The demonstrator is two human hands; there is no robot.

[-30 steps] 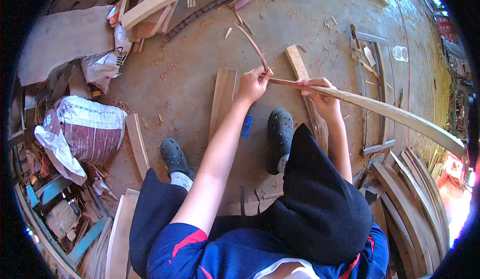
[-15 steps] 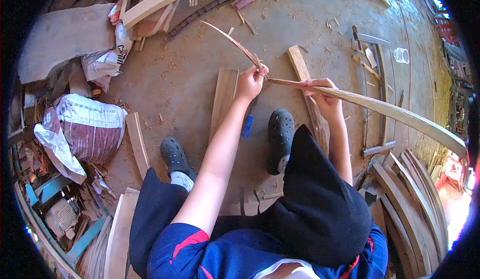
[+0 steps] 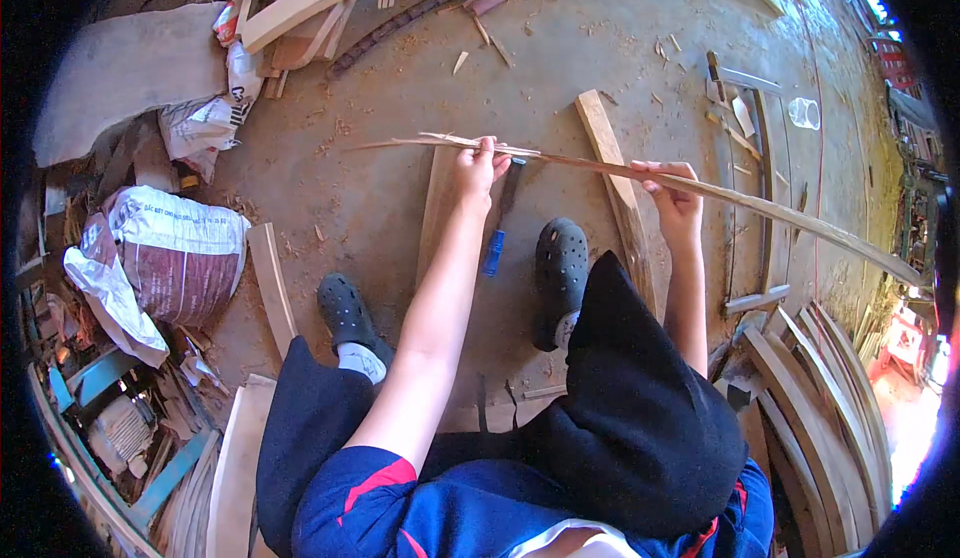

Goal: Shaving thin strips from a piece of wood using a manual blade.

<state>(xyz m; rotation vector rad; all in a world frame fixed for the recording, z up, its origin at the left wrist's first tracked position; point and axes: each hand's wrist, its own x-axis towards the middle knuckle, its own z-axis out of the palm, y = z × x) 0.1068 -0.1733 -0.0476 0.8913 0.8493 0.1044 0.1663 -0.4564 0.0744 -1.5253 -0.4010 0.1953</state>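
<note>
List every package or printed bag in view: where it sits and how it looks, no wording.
Full sack: on the floor at left, bulging, white and maroon print.
Crumpled bag: upper left, by wooden offcuts, white with dark print.
Clear plastic cup: upper right, on the floor.

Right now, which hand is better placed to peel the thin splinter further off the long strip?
Probably the left hand: it grips the thin splinter at the strip's split end, while the right hand holds the long strip mid-length.
</note>
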